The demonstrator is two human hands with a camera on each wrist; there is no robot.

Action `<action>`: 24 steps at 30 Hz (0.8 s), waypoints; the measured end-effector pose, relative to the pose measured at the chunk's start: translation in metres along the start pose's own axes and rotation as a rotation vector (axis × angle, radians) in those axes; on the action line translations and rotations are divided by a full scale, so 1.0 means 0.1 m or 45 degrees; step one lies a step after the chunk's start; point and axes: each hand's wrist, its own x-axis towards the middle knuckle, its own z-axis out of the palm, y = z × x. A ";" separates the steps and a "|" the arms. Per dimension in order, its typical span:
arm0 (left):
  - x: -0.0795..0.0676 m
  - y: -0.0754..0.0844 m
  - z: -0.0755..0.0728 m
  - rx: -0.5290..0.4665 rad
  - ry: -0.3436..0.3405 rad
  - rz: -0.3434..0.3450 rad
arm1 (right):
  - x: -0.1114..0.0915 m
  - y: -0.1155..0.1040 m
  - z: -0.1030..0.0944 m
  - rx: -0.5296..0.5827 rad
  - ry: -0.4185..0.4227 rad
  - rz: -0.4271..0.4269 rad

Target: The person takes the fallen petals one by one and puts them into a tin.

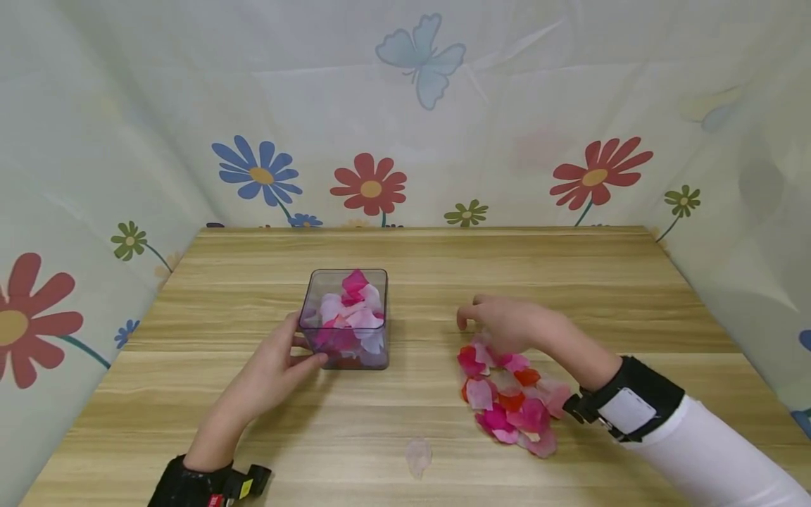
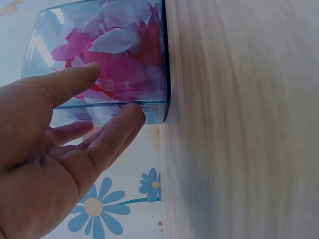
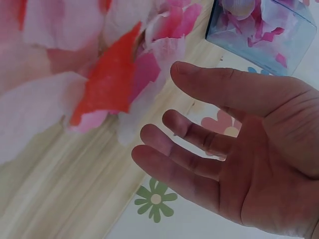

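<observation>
A square see-through box (image 1: 386, 345) stands left of centre on the table, part filled with pink, white and magenta petals (image 1: 355, 317). My left hand (image 1: 269, 370) rests at its near left corner, thumb along the front wall and fingers against the left side. In the left wrist view, the thumb and fingers of that hand (image 2: 60, 139) look fairly straight. To the right lies a loose heap of fabric-like petals (image 1: 507, 408) in pink, red and white. Over its far edge is my right hand (image 1: 513, 325); the right wrist view shows its thumb and fingers (image 3: 172, 167) apart, holding nothing.
One pale petal (image 1: 418, 458) lies alone near the front of the wooden table (image 1: 253, 253). A white curtain (image 1: 507, 70) printed with flowers and a butterfly surrounds the back and sides. Black straps with small cameras (image 1: 633, 401) sit on both wrists.
</observation>
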 end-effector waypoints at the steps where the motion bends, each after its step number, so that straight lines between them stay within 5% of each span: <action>1: 0.00 0.00 0.00 0.000 0.000 0.000 | 0.00 0.00 0.01 -0.002 0.000 -0.003; 24: 0.01 -0.01 0.00 -0.013 -0.005 -0.016 | 0.08 0.14 0.19 0.055 0.054 -0.017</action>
